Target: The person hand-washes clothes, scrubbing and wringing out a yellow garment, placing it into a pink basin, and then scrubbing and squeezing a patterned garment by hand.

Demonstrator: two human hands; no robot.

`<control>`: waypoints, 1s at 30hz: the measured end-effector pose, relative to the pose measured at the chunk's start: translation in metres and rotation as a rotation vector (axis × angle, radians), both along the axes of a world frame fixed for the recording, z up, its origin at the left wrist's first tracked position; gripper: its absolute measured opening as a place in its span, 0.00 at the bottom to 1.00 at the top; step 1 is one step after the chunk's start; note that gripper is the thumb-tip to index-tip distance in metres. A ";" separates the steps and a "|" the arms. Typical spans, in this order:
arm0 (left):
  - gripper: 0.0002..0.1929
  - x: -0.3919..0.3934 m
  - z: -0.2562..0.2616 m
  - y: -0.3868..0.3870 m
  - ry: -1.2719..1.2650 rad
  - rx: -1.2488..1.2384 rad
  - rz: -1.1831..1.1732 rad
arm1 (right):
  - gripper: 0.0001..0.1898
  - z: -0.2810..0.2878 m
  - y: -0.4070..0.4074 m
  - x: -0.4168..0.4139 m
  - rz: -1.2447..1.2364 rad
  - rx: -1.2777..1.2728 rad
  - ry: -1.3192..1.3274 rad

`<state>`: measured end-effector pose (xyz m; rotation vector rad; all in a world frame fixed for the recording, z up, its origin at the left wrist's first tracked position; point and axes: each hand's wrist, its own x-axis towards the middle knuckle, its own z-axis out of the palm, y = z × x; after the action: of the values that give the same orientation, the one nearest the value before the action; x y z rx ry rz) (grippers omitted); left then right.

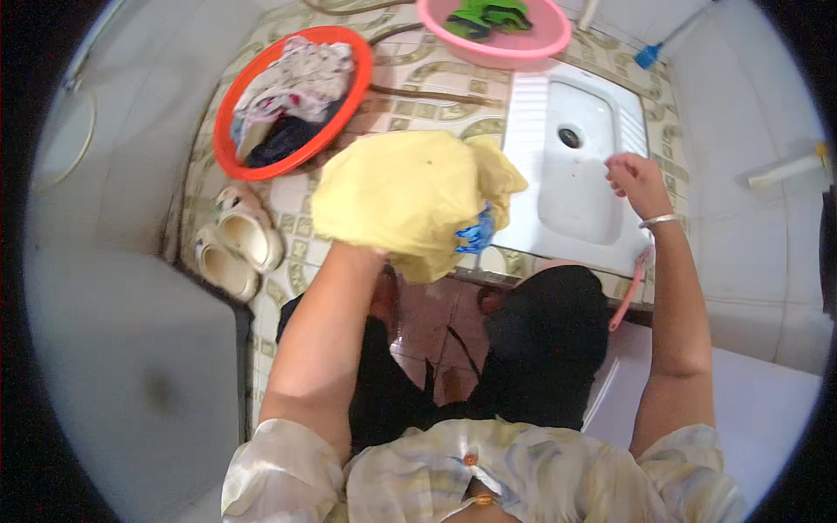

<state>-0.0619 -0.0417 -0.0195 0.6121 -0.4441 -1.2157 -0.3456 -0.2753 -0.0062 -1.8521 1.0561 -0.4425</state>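
Note:
A yellow cloth garment [399,186] with a blue patch on its right side is spread over my left hand, hiding nearly all of it. Only the wrist and a bit of the hand [379,253] show at the garment's lower edge, so the fingers cannot be seen. My right hand [633,182], with a bangle at the wrist, is raised over the right part of a white squat toilet pan [579,216]. Its fingers are curled, and no object shows in them.
A red basin [225,147] with clothes stands at the upper left, a pink basin [500,55] with green cloth at the top. Pale clogs [242,245] lie at the left. A hose [435,96] crosses the patterned tiles. A pink-handled brush [628,297] leans near my right forearm.

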 end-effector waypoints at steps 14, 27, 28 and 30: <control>0.25 0.011 -0.012 0.020 -0.189 0.005 -0.056 | 0.08 -0.182 -0.097 -0.233 -0.855 -0.167 0.478; 0.27 0.021 -0.031 0.006 -0.170 0.117 0.169 | 0.11 -0.221 -0.104 -0.215 -0.717 -0.361 0.757; 0.27 0.037 -0.032 0.007 -0.139 0.109 0.035 | 0.10 -0.226 -0.107 -0.219 -0.684 -0.484 0.825; 0.28 0.050 -0.031 0.015 -0.113 0.103 -0.089 | 0.09 -0.235 -0.105 -0.226 -0.713 -0.428 0.766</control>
<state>-0.0123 -0.0269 -0.0503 0.7590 -0.5097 -1.2985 -0.5720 -0.3806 -0.2409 -2.0154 2.3215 -0.3795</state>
